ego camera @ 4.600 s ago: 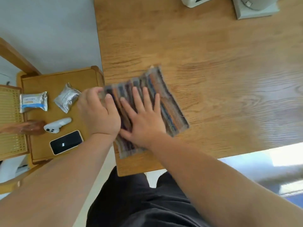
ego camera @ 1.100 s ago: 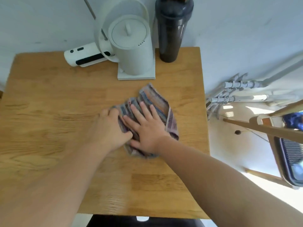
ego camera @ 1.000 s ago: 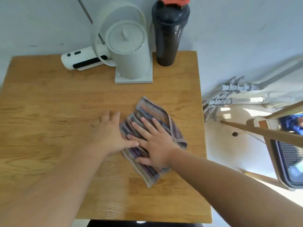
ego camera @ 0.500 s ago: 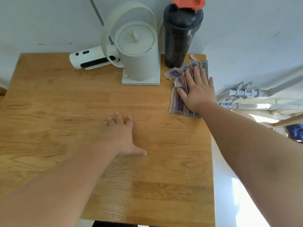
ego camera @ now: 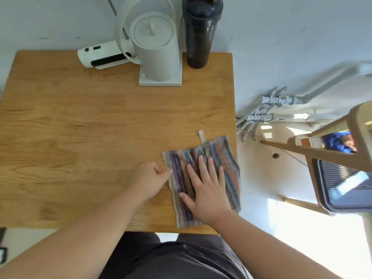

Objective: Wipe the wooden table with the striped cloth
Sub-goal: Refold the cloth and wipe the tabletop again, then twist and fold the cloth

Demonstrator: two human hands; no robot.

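The striped cloth (ego camera: 226,156) lies spread flat on the near right corner of the wooden table (ego camera: 96,125); its right edge reaches the table's right edge. A small white tag (ego camera: 202,135) sticks out from its far side. My right hand (ego camera: 205,190) is pressed flat on the cloth's middle with fingers spread. My left hand (ego camera: 147,178) rests on the bare wood just left of the cloth, loosely curled, with a fingertip touching the cloth's left edge.
A white kettle (ego camera: 155,49) on its square base stands at the table's back, with a dark bottle (ego camera: 201,33) to its right and a white device (ego camera: 102,56) lying to its left. Right of the table are wall pipes (ego camera: 267,109) and a wooden chair (ego camera: 322,152).
My right hand has dragged the cloth from the far right corner beside the bottle back to the near right corner. My left hand has shifted right until it touches the cloth's edge.
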